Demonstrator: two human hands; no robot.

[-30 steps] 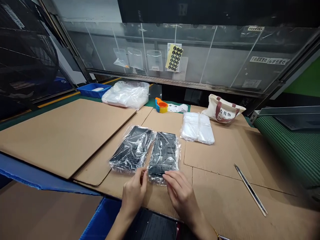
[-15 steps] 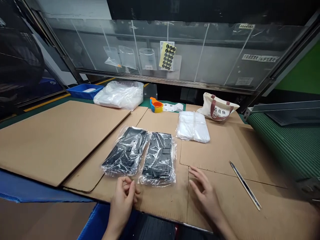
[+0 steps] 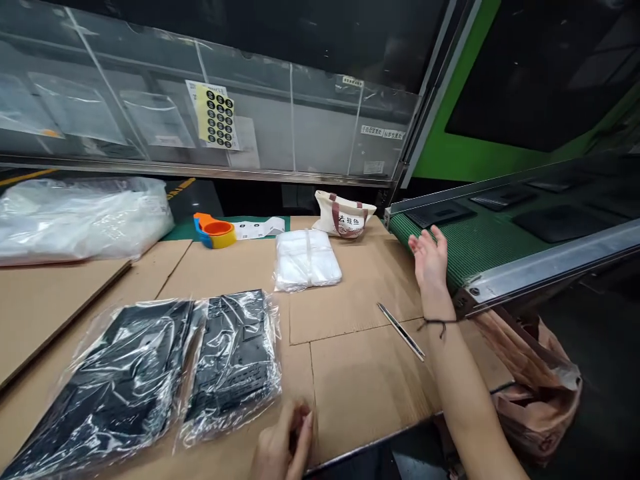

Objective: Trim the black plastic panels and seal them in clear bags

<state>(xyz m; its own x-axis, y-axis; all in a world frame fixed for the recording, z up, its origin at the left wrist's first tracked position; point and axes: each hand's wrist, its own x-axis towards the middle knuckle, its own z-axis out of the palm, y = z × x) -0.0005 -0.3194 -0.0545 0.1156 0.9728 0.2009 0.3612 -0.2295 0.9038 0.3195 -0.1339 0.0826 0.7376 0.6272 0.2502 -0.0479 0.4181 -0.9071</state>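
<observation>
Two clear plastic bags, each holding flat black moulded parts, lie side by side on the cardboard at lower left, the left pack (image 3: 110,387) and the right pack (image 3: 233,360). My left hand (image 3: 283,443) sits at the bottom edge of the picture, its fingers curled, just right of the right pack and holding nothing visible. My right hand (image 3: 429,263) is raised with its fingers spread, at the near edge of a green conveyor belt (image 3: 465,250). It holds nothing.
Flat black pieces lie on the belt behind a metal rail (image 3: 550,263). A pink plastic bag (image 3: 540,387) hangs below it. The cardboard (image 3: 350,380) carries a white bag stack (image 3: 307,260), a slim metal tool (image 3: 400,330), a tape dispenser (image 3: 215,232) and a canvas tote (image 3: 344,215).
The view has swung right and closer to the packs. My right hand has moved off the cardboard to the conveyor edge. My left hand stays curled near the packs.
</observation>
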